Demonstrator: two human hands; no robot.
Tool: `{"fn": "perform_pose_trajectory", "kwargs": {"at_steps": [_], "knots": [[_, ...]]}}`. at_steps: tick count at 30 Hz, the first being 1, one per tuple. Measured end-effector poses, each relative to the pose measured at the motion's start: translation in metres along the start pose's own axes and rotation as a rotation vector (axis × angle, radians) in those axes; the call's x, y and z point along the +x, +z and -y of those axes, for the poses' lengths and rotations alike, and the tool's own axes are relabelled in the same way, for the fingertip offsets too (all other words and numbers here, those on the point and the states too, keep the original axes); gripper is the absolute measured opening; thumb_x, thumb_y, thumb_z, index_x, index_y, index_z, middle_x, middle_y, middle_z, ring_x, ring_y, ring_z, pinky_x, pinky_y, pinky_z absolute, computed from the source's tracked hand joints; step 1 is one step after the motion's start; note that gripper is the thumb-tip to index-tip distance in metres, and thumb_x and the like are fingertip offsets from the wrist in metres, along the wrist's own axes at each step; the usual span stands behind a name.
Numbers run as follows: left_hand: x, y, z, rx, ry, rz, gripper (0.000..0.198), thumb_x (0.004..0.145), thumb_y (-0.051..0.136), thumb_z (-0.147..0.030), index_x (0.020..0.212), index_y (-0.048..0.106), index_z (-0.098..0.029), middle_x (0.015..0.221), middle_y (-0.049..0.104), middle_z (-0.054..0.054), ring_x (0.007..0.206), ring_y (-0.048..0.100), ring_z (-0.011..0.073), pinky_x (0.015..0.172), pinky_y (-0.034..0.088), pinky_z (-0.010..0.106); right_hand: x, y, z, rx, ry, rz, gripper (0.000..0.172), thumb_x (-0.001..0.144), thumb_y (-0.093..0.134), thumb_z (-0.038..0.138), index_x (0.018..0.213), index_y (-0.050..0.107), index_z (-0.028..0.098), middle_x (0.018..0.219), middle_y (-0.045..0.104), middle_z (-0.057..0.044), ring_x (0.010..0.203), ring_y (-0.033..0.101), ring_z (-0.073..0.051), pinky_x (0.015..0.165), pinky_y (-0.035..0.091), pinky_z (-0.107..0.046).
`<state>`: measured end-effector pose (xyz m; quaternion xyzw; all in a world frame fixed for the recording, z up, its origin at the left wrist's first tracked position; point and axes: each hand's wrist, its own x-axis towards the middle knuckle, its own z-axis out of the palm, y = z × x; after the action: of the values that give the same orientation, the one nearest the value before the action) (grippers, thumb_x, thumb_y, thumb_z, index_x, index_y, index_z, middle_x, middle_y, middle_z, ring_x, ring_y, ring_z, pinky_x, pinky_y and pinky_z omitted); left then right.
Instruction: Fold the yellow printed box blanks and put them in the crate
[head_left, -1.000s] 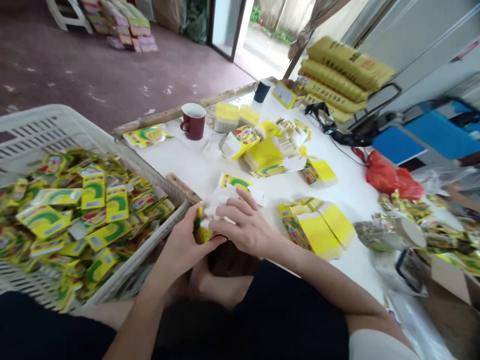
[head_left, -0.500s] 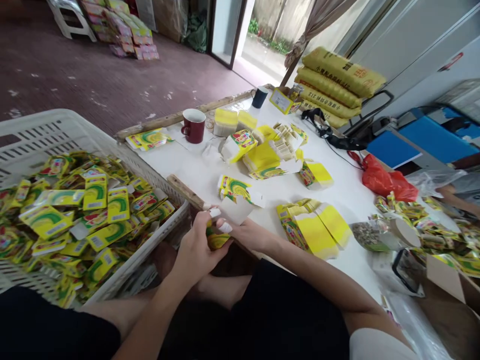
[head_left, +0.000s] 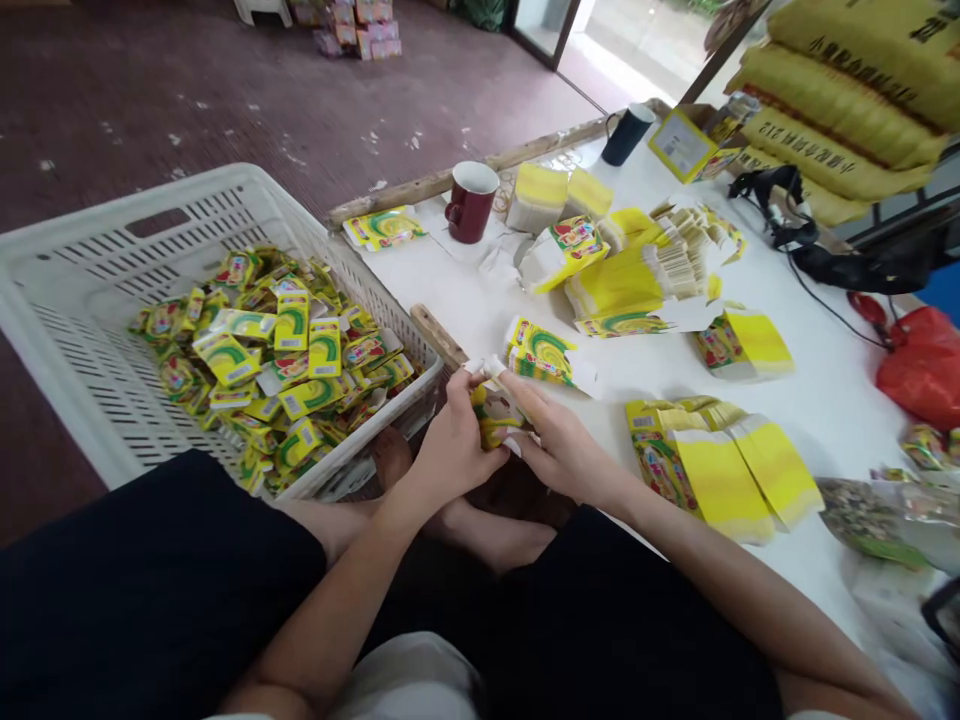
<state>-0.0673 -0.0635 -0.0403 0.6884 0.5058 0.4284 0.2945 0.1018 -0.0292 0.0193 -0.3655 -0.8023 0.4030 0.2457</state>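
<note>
Between my two hands, at the near edge of the white table (head_left: 600, 385), is a small yellow-and-green carton (head_left: 495, 412). My left hand (head_left: 454, 435) wraps its left side, thumb underneath. My right hand (head_left: 559, 435) grips the other side with thumb and fingers at its end. White wrappings show on some fingertips. The carton is partly hidden by the fingers. Just beyond my hands a flattened yellow carton (head_left: 547, 352) lies on the table. To the left, a white plastic basket (head_left: 82, 370) holds a heap of small yellow cartons (head_left: 300, 370).
Stacked flat cartons (head_left: 724, 475) lie right of my hands, with more bundles (head_left: 622, 280) behind. A maroon mug (head_left: 471, 205) and a dark mug (head_left: 626, 135) stand near the far edge. A red plastic bag (head_left: 922, 365) and yellow sacks (head_left: 832, 130) are at the right.
The view has swung, so the scene sits further right and the basket shows more fully. My right hand has drawn back from the white flap and now grips the carton's side.
</note>
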Motion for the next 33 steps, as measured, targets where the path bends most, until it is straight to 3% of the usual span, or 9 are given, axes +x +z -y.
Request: {"fn": "perform_pose_trajectory", "kwargs": {"at_steps": [6, 9, 12, 16, 21, 24, 27, 30, 33], "knots": [[0.003, -0.004, -0.003, 0.159, 0.083, -0.229, 0.059, 0.077, 0.068, -0.014, 0.130, 0.042, -0.019, 0.125, 0.058, 0.014, 0.122, 0.061, 0.0307, 0.102, 0.053, 0.046, 0.001, -0.003, -0.012, -0.050, 0.057, -0.289, 0.049, 0.100, 0.051, 0.027, 0.149, 0.053, 0.023, 0.143, 0.065, -0.011, 0.132, 0.062, -0.027, 0.113, 0.050, -0.048], [0.004, -0.016, -0.007, 0.089, 0.087, -0.138, 0.049, 0.081, 0.070, -0.021, 0.126, 0.050, -0.020, 0.117, 0.067, 0.010, 0.110, 0.068, 0.0264, 0.094, 0.057, 0.039, -0.001, -0.008, -0.011, -0.252, -0.050, -0.154, 0.056, 0.099, 0.053, 0.026, 0.155, 0.046, 0.023, 0.157, 0.051, -0.015, 0.144, 0.051, -0.032, 0.115, 0.047, -0.054], [0.004, -0.027, -0.006, 0.004, 0.055, -0.089, 0.057, 0.080, 0.077, -0.031, 0.130, 0.051, -0.020, 0.119, 0.071, 0.010, 0.108, 0.071, 0.0256, 0.093, 0.058, 0.037, -0.002, -0.016, -0.009, -0.424, -0.156, 0.012, 0.050, 0.096, 0.054, 0.019, 0.146, 0.055, 0.025, 0.166, 0.037, -0.016, 0.145, 0.049, -0.035, 0.109, 0.052, -0.056], [0.002, -0.035, -0.004, -0.069, -0.029, -0.015, 0.083, 0.072, 0.084, -0.030, 0.143, 0.041, -0.021, 0.125, 0.072, 0.011, 0.112, 0.073, 0.0266, 0.094, 0.057, 0.037, -0.002, -0.033, -0.005, -0.403, -0.201, 0.104, 0.032, 0.096, 0.057, 0.017, 0.124, 0.069, 0.026, 0.159, 0.044, -0.016, 0.137, 0.056, -0.033, 0.103, 0.056, -0.051], [0.001, -0.025, -0.012, 0.017, 0.006, -0.036, 0.072, 0.074, 0.082, -0.031, 0.136, 0.046, -0.021, 0.121, 0.072, 0.011, 0.109, 0.073, 0.0275, 0.094, 0.058, 0.039, -0.004, -0.034, -0.005, -0.263, -0.159, 0.039, 0.013, 0.090, 0.070, 0.026, 0.103, 0.069, 0.024, 0.139, 0.054, -0.015, 0.138, 0.053, -0.033, 0.103, 0.054, -0.050], [-0.001, -0.008, -0.012, 0.013, -0.012, -0.113, 0.070, 0.078, 0.080, -0.038, 0.135, 0.044, -0.022, 0.121, 0.071, 0.011, 0.109, 0.072, 0.0275, 0.094, 0.059, 0.040, -0.002, -0.026, -0.016, -0.162, -0.099, -0.009, 0.035, 0.090, 0.070, 0.035, 0.121, 0.058, 0.024, 0.135, 0.054, -0.016, 0.140, 0.047, -0.033, 0.109, 0.049, -0.052], [-0.003, 0.006, -0.007, -0.212, -0.078, -0.286, 0.079, 0.084, 0.075, -0.047, 0.144, 0.028, -0.025, 0.124, 0.066, 0.012, 0.108, 0.071, 0.0237, 0.091, 0.060, 0.037, 0.002, -0.029, -0.033, 0.103, 0.008, -0.065, 0.076, 0.086, 0.073, 0.056, 0.145, 0.034, 0.029, 0.148, 0.046, -0.016, 0.126, 0.059, -0.028, 0.103, 0.054, -0.047], [-0.003, 0.014, -0.003, -0.269, -0.149, -0.497, 0.076, 0.087, 0.072, -0.046, 0.143, 0.025, -0.024, 0.128, 0.060, 0.013, 0.109, 0.069, 0.0222, 0.091, 0.059, 0.037, 0.002, -0.042, -0.048, 0.214, 0.155, -0.208, 0.072, 0.087, 0.069, 0.065, 0.141, 0.036, 0.030, 0.146, 0.049, -0.015, 0.107, 0.066, -0.022, 0.095, 0.058, -0.042], [-0.002, 0.015, -0.001, -0.175, -0.146, -0.389, 0.072, 0.078, 0.081, -0.039, 0.134, 0.039, -0.022, 0.125, 0.064, 0.012, 0.113, 0.069, 0.0260, 0.094, 0.058, 0.040, 0.000, -0.047, -0.049, 0.098, 0.100, -0.281, 0.071, 0.088, 0.067, 0.066, 0.141, 0.040, 0.029, 0.145, 0.051, -0.016, 0.113, 0.064, -0.026, 0.095, 0.059, -0.045]]}}
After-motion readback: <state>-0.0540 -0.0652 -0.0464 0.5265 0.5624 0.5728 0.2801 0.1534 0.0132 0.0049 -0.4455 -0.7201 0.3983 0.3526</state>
